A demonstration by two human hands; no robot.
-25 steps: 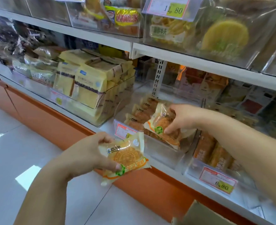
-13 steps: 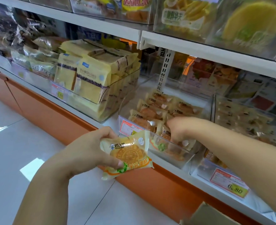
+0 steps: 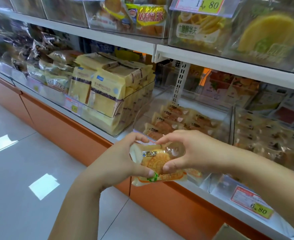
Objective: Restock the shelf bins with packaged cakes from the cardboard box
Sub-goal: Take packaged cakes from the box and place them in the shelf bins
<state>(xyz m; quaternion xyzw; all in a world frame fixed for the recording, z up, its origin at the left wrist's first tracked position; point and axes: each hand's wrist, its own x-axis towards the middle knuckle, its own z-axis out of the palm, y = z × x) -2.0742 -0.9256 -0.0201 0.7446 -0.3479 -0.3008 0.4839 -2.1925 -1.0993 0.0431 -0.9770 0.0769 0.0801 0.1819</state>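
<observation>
Head view: both hands are on one cake packet (image 3: pixel 155 161), held just in front of the clear bin (image 3: pixel 143 116). The left hand (image 3: pixel 118 160) grips its left edge, the thumb underneath. The right hand (image 3: pixel 191 153) pinches the right side. More cakes (image 3: pixel 177 116) sit in rows in the bin. The box (image 3: pixel 229 232) shows a corner at bottom right.

Below you lies a glossy pale tiled floor (image 3: pixel 21 170) with bright light patches (image 3: pixel 44 186). Ahead, an orange base panel (image 3: pixel 64 129) runs under white shelf boards (image 3: pixel 229 64) on a perforated upright (image 3: pixel 180 84).
</observation>
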